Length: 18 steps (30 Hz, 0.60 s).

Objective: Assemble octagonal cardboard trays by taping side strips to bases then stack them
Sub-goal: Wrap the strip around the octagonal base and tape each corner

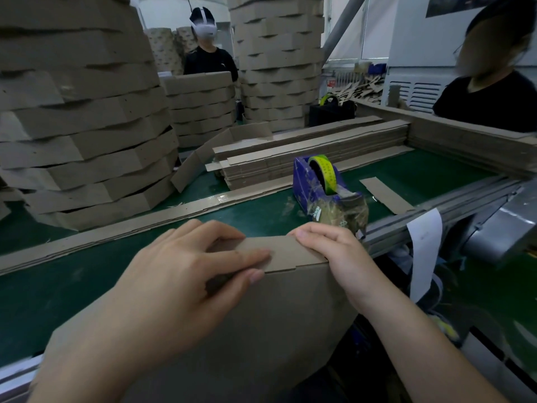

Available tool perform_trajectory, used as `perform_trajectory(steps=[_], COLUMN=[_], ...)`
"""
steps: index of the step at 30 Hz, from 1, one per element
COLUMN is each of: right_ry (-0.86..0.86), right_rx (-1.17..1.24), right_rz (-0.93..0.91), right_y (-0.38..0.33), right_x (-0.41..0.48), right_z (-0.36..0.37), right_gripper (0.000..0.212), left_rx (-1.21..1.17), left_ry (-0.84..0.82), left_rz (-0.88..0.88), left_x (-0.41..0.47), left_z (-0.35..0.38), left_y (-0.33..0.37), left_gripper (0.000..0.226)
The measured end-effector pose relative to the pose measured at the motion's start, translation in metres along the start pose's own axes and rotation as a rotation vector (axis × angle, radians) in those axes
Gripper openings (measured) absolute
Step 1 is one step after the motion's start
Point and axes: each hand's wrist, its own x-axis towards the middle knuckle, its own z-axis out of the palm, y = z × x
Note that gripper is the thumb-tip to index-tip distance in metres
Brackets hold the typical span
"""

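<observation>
1. The person's left hand [186, 274] sits low in the centre of the frame. Its fingers are curled over the top edge of a side strip [283, 251], and the index finger and thumb lie along the strip's near face
2. The right hand [328, 251], just to the right, hooks its curled fingers over the same strip at a corner fold, so both hands are clamped on the strip, with a short stretch of bare cardboard between them
3. The strip runs along the upper edge of a cardboard base [247, 330], which stands tilted up at the near edge of the green conveyor belt [87, 271] and fills the lower middle of the frame
4. A blue tape dispenser [313, 184] holding a yellow-green tape roll [324, 167] stands on the belt just above the right hand
5. Behind the dispenser lies a stack of flat strips [305, 152], and a long loose strip [116, 228] crosses the belt on the left
6. Tall stacks of finished trays [81, 126] fill the upper left
7. A person in a headset [207, 53] stands at the top centre, and a second person [494, 94] is at the upper right
</observation>
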Motion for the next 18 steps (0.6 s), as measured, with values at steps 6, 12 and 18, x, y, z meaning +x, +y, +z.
perform_trajectory(steps=[6, 12, 18], right_ry=[0.011, -0.009, 0.662], right_rx=[-0.026, -0.278, -0.48], right_rz=[-0.031, -0.16, -0.126], right_y=[0.007, 0.003, -0.01], right_x=[0.003, 0.005, 0.047], right_z=[0.004, 0.002, -0.06], right_gripper=[0.03, 0.032, 0.014], left_rx=[-0.018, 0.064, 0.067], left_ry=[0.03, 0.023, 0.051], left_rz=[-0.028, 0.003, 0.012], left_x=[-0.002, -0.004, -0.006], left_z=[0.002, 0.002, 0.004], left_y=[-0.002, -0.006, -0.006], left_gripper=[0.034, 0.037, 0.037])
